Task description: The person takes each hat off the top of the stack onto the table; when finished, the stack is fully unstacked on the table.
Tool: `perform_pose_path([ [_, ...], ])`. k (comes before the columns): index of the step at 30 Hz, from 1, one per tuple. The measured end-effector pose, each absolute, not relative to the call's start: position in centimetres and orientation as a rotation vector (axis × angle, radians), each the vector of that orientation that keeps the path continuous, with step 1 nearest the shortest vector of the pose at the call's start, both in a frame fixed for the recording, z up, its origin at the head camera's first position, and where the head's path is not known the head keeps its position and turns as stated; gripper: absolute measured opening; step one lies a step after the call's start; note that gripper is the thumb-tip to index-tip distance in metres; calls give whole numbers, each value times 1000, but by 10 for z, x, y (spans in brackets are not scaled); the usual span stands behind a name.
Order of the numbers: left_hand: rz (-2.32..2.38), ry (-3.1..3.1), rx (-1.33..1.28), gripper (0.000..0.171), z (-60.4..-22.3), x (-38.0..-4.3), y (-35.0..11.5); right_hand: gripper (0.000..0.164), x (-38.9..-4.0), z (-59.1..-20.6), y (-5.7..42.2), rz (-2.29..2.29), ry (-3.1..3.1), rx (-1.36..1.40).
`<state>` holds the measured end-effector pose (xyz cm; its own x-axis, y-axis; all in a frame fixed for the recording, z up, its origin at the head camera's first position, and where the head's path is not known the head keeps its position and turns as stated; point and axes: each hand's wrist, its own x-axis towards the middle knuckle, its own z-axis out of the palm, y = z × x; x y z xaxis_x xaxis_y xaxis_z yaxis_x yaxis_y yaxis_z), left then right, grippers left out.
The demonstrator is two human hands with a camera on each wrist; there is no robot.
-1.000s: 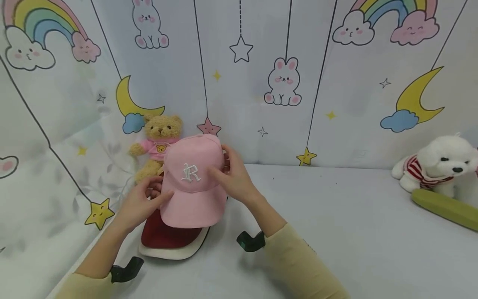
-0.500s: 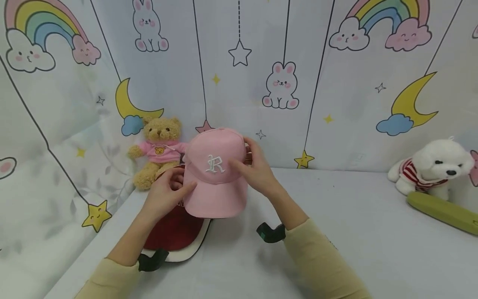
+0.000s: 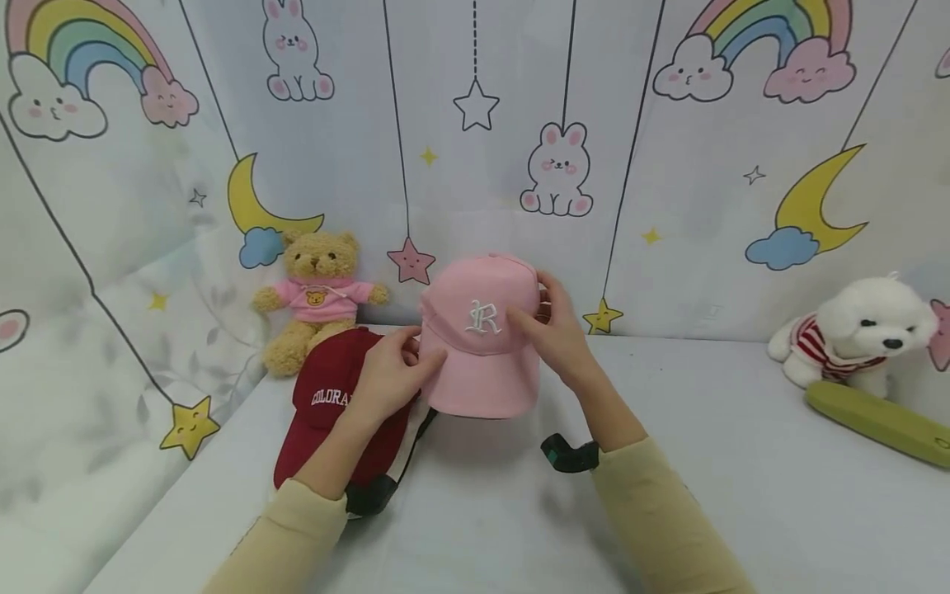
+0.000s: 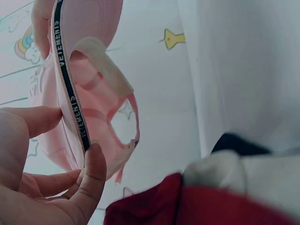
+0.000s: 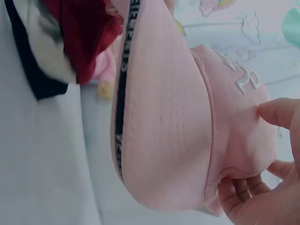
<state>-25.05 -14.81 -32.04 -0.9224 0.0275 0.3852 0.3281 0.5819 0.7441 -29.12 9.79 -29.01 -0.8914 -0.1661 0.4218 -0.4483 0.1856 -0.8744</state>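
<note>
Both hands hold a pink baseball cap (image 3: 482, 371) upright above the table, its white embroidered letter facing the head camera. My left hand (image 3: 393, 371) pinches the brim's edge at the cap's left side; the left wrist view shows thumb and fingers on either side of the brim (image 4: 70, 93), by its black lettered band. My right hand (image 3: 560, 330) grips the crown's right side, thumb on the front and fingers behind, as the right wrist view also shows on the cap (image 5: 173, 117). Behind my left forearm lies a dark red cap (image 3: 319, 412) with white lettering, partly covered.
A teddy bear (image 3: 319, 280) in a pink top sits against the printed backdrop at the left, just behind the red cap. Far right, a white plush dog (image 3: 876, 322) sits behind a long green object (image 3: 876, 421). White cloth covers the table (image 3: 705, 478).
Both hands have carried the pink cap rightward, off from over the red cap. More of the red cap and the teddy bear now shows.
</note>
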Motion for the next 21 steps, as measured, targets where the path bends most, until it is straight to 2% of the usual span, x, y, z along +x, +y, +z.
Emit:
perform_pose_path([
  [13, -1273, -2508, -334, 51, -345, -261, -121, 67, -305, -312, 118, 1717, -2311, 467],
  [21, -1247, -2555, -352, 38, -360, -263, -115, 67, -312, -324, 123, 1725, -2402, 387],
])
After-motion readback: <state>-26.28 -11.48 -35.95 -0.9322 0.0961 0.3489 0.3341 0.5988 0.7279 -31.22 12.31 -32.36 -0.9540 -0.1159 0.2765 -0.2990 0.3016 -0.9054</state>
